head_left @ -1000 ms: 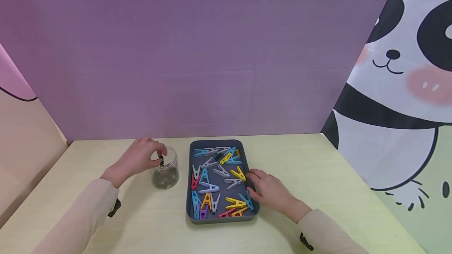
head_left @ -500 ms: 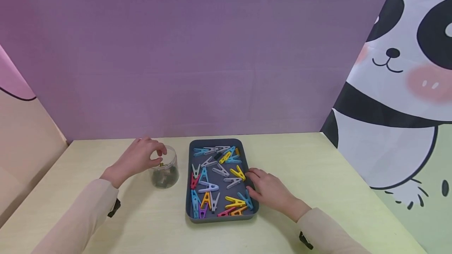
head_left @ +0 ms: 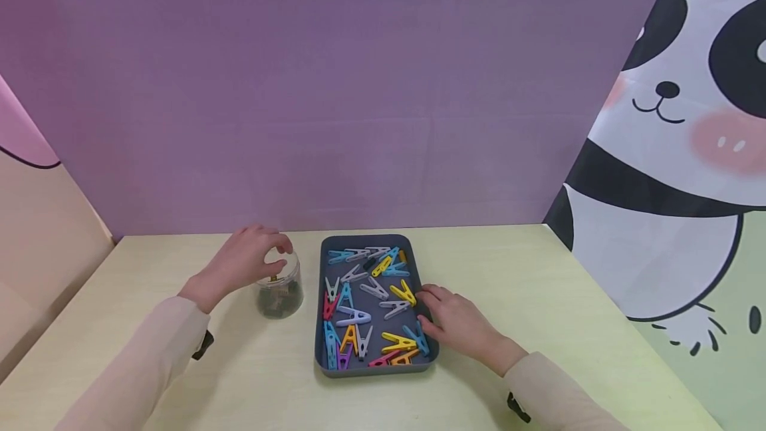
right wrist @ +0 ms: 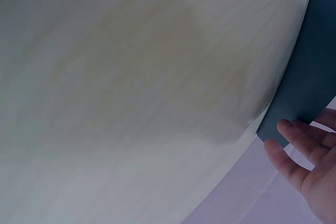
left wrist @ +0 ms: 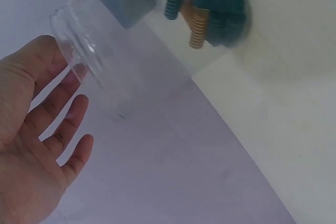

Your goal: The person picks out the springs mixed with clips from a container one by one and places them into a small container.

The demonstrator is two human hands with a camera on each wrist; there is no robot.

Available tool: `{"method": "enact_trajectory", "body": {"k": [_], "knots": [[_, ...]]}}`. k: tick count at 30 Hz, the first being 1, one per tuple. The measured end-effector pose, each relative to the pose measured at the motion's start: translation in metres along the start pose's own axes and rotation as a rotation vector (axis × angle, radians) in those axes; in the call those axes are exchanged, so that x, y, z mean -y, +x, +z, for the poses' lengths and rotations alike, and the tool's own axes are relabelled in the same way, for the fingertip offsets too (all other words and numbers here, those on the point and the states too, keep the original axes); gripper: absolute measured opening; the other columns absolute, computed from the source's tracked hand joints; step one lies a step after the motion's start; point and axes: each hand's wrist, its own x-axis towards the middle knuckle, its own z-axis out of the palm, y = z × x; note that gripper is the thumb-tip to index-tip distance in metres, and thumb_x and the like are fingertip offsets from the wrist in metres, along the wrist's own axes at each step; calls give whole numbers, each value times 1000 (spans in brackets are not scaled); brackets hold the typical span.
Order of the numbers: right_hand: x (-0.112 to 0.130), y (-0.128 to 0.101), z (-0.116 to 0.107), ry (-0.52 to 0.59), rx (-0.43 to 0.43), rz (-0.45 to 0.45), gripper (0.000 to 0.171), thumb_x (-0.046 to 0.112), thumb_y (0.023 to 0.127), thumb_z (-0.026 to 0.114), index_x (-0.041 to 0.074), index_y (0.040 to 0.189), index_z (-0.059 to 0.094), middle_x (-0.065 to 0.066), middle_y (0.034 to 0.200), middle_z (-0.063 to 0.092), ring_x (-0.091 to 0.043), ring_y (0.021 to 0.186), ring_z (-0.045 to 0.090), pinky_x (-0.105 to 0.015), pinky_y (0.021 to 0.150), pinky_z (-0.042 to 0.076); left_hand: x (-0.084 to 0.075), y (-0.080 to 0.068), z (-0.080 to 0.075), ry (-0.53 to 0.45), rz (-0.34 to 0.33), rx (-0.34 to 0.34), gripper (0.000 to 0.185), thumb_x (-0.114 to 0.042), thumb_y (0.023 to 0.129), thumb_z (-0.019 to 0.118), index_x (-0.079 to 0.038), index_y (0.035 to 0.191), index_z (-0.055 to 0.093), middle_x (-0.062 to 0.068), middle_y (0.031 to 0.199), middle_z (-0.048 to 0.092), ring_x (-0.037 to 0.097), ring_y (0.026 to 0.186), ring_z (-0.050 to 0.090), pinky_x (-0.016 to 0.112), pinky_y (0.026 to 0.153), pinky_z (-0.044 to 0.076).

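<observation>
My left hand (head_left: pixel 242 261) hovers at the mouth of a clear plastic jar (head_left: pixel 287 299), thumb and fingertips apart with nothing between them. In the left wrist view its fingers are spread and loosely bent beside the jar's threaded rim (left wrist: pixel 79 45). Small ribbed cylinders (left wrist: pixel 198 29), mostly dark teal and one orange, lie at the jar's bottom. My right hand (head_left: pixel 457 324) rests against the right edge of a grey tray (head_left: pixel 341 374). Its relaxed fingers touch the tray's outer wall (right wrist: pixel 307 61) in the right wrist view. Clothespins (head_left: pixel 353 317) in several colours lie scattered in the tray.
At the tray's far end, a dark cylinder (head_left: pixel 370 265) and an orange one (head_left: pixel 403 257) lie among the clothespins. The pale wooden table (head_left: pixel 257 378) ends at a purple backdrop (head_left: pixel 359 105). A panda print (head_left: pixel 664 171) hangs at the right.
A dark small cylinder pinched by my left hand a second ago has left its fingers above the jar. That hand has since shifted slightly right and up. The right hand stays put.
</observation>
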Motion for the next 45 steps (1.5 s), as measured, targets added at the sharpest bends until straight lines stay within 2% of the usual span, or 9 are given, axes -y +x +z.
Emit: {"method": "enact_trajectory", "body": {"k": [10, 21, 26, 36, 45], "knots": [[1, 0, -1, 1, -10, 4, 40, 30, 84, 61, 4, 114, 58, -11, 116, 59, -23, 97, 61, -37, 82, 51, -22, 15, -1, 1, 0, 2, 22, -25, 77, 72, -19, 98, 67, -3, 95, 65, 23, 101, 54, 47, 92, 37], [2, 0, -1, -9, -12, -9, 39, 28, 84, 61, 2, 113, 58, -12, 115, 59, -24, 96, 61, -36, 82, 51, -47, 33, 9, -11, 5, 56, 25, -29, 79, 70, -22, 102, 66, -4, 104, 66, 20, 104, 52, 45, 97, 34], [2, 0, 0, -8, -19, -6, 40, 29, 84, 62, 3, 113, 58, -12, 114, 59, -24, 96, 61, -36, 82, 51, -57, 42, 15, -1, 30, 69, 25, -29, 79, 69, -22, 103, 66, -4, 105, 65, 20, 105, 51, 44, 98, 34], [1, 0, 0, -19, -29, -17, 40, 30, 83, 63, 3, 112, 59, -12, 113, 59, -24, 94, 61, -37, 79, 51, -75, 60, 38, 25, 30, 131, 26, -32, 79, 69, -26, 104, 66, -7, 105, 65, 17, 103, 51, 39, 95, 36], [-1, 1, 1, -24, -34, -31, 41, 33, 82, 64, 4, 111, 59, -10, 113, 59, -22, 97, 60, -37, 78, 51, -84, 73, 66, 23, 25, 188, 29, -30, 80, 69, -21, 107, 66, -4, 98, 67, 18, 93, 52, 42, 94, 37]]}}
